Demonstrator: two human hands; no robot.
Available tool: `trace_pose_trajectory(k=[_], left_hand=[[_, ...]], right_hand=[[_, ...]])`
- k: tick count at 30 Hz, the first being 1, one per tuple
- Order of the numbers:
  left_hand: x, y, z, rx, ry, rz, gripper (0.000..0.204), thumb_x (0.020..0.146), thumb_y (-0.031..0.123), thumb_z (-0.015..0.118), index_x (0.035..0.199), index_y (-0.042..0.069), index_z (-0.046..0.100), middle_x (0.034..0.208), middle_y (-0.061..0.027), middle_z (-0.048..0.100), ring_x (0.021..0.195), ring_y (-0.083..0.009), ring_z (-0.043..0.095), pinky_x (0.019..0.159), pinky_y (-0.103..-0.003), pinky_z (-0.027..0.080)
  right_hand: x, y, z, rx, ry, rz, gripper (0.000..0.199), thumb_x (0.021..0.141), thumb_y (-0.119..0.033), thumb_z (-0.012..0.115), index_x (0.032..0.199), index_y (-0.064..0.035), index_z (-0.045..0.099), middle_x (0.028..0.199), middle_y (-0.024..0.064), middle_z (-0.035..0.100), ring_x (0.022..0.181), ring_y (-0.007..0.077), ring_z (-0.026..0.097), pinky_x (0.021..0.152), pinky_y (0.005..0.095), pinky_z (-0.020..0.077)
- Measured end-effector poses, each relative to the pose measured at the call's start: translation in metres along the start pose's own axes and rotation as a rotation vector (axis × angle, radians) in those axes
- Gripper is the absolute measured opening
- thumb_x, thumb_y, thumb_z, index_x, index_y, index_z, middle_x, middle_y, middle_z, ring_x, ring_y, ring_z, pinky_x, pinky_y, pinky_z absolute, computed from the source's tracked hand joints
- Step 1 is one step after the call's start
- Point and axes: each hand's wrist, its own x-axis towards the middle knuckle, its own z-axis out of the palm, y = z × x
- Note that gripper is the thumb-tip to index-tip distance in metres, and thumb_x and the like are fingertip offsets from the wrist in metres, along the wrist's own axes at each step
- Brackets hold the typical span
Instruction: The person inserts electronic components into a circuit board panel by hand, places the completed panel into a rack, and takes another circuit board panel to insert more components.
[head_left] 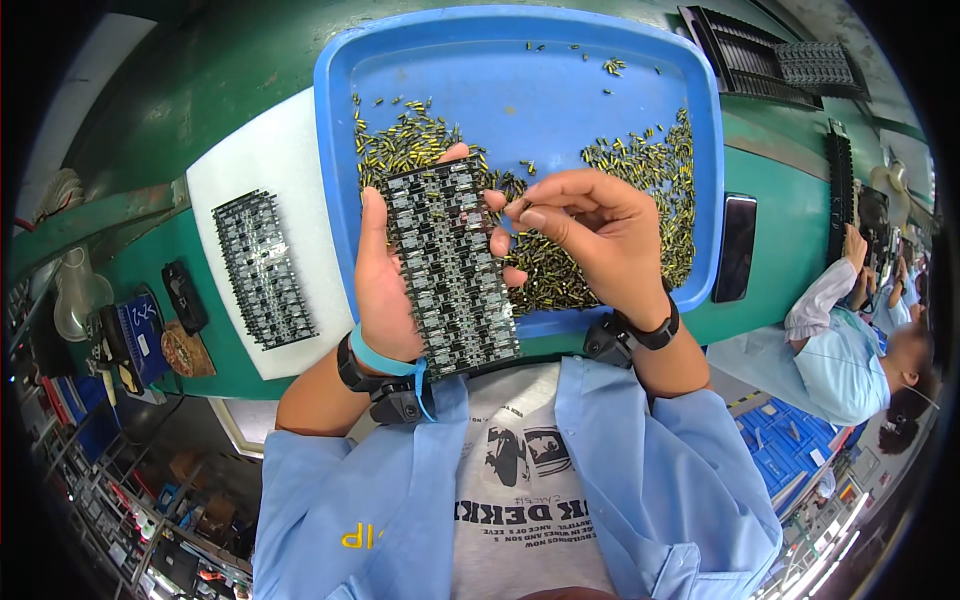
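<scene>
My left hand grips a panel of small black circuit boards from beneath, thumb along its left edge and fingertips showing at the right edge. The panel is tilted over the near part of a blue plastic tray. At the panel's upper right edge, my right hand pinches a tiny dark component between thumb and index finger; it resembles the capacitors in the tray. Many small black-and-gold cylindrical capacitors lie heaped along the tray's left, right and near sides.
A second circuit board panel rests on a white sheet at the left. Right of the tray lies a black phone. A black slotted rack stands at the far right. A co-worker sits further right along the green table.
</scene>
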Motion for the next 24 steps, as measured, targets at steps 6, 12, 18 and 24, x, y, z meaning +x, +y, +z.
trace_pose_trajectory(k=[6, 12, 18, 24], left_hand=[[-0.001, -0.002, 0.001, 0.029, 0.005, -0.007, 0.083, 0.111, 0.072, 0.026, 0.169, 0.012, 0.031, 0.133, -0.0197, 0.064, 0.104, -0.0321, 0.068, 0.09, -0.057, 0.066], [-0.002, -0.009, -0.001, 0.146, -0.017, -0.049, 0.084, 0.112, 0.071, 0.024, 0.169, 0.01, 0.03, 0.132, -0.0171, 0.065, 0.108, -0.0286, 0.069, 0.09, -0.051, 0.067], [-0.006, -0.014, 0.008, 0.309, 0.046, -0.061, 0.085, 0.111, 0.072, 0.024, 0.169, 0.01, 0.029, 0.134, -0.0147, 0.065, 0.118, -0.0256, 0.069, 0.095, -0.047, 0.065], [-0.008, -0.016, 0.012, 0.36, 0.045, -0.003, 0.08, 0.114, 0.067, 0.023, 0.168, 0.008, 0.033, 0.137, -0.0122, 0.065, 0.121, -0.0222, 0.067, 0.1, -0.041, 0.059]], right_hand=[[0.001, 0.006, -0.006, -0.219, -0.036, -0.123, 0.013, 0.093, 0.012, 0.075, 0.103, 0.0039, 0.078, 0.107, 0.0162, 0.078, 0.093, 0.0215, 0.077, 0.087, 0.0331, 0.0617], [-0.006, 0.012, 0.005, -0.2, -0.005, -0.071, 0.019, 0.09, 0.008, 0.08, 0.106, -0.0005, 0.081, 0.106, 0.0067, 0.066, 0.092, 0.0163, 0.069, 0.082, 0.0307, 0.0555], [-0.005, 0.015, 0.003, -0.675, -0.125, -0.436, 0.026, 0.082, 0.004, 0.085, 0.104, -0.0087, 0.085, 0.102, 0.0026, 0.057, 0.09, 0.0155, 0.057, 0.076, 0.0285, 0.0474], [-0.006, 0.017, 0.006, -0.791, -0.127, -0.522, 0.029, 0.078, 0.0, 0.088, 0.102, -0.0159, 0.087, 0.098, 0.001, 0.057, 0.087, 0.0169, 0.051, 0.072, 0.029, 0.042]])
